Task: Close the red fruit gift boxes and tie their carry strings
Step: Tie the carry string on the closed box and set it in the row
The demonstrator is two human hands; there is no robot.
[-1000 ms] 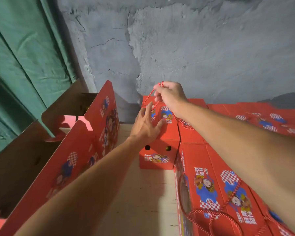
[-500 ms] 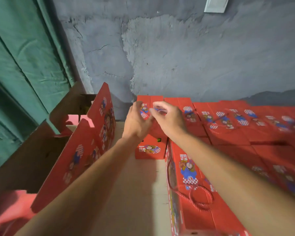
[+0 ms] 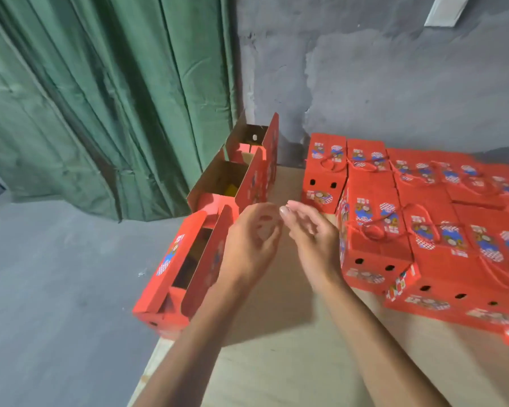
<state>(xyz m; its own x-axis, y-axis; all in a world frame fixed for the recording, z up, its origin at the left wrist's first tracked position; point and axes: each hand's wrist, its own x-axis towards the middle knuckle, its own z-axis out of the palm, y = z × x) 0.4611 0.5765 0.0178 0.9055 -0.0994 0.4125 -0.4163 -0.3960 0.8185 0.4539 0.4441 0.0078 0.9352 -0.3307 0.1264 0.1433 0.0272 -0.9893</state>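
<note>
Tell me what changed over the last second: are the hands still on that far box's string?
No. The right hand let go of the carry string it pinched above the far closed box, and the left hand came off that box's top. Both drew back toward the person and now hang empty over the table, fingers loosely curled. The open boxes on the left stay unclosed; the closed rows on the right are unchanged.

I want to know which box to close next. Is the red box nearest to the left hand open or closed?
Open. The nearest red box has its two top flaps standing apart, with a dark gap between them. No string is visibly tied over it.
</note>
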